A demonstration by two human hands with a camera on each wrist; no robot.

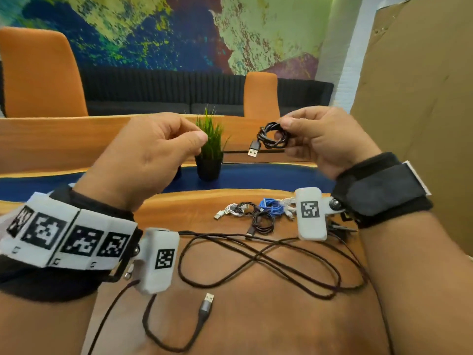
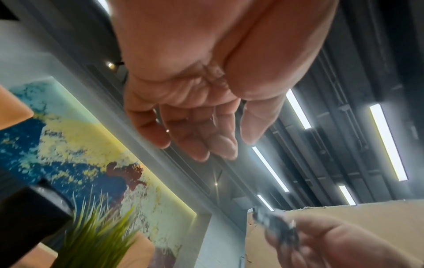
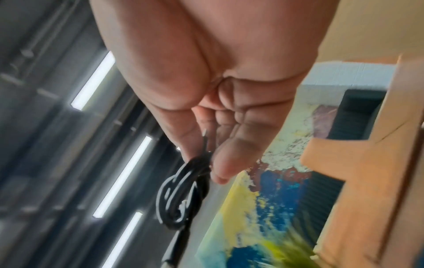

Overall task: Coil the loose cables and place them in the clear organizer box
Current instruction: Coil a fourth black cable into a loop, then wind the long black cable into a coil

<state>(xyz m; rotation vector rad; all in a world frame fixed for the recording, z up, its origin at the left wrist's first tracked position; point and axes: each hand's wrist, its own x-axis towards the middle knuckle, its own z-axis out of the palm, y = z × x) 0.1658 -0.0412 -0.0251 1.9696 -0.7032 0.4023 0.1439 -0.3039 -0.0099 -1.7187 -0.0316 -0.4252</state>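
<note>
My right hand (image 1: pixel 283 131) is raised above the table and pinches a small coiled black cable (image 1: pixel 271 136) between thumb and fingers; its USB plug (image 1: pixel 253 151) hangs down to the left. The right wrist view shows the same coil (image 3: pixel 181 195) dangling from my right hand (image 3: pixel 206 159). My left hand (image 1: pixel 201 140) hovers a short way left of the coil with fingers loosely curved and nothing in it; the left wrist view shows my left hand's (image 2: pixel 206 145) bare palm. A long loose black cable (image 1: pixel 256 260) sprawls on the wooden table (image 1: pixel 256 329). No clear organizer box is in view.
Small coiled cables lie together mid-table: white (image 1: pixel 229 210), black (image 1: pixel 262 222) and blue (image 1: pixel 272 205). A potted grass plant (image 1: pixel 210 152) stands behind the hands. A tall cardboard sheet (image 1: pixel 414 98) rises at the right. Orange chairs (image 1: pixel 38 73) stand beyond the table.
</note>
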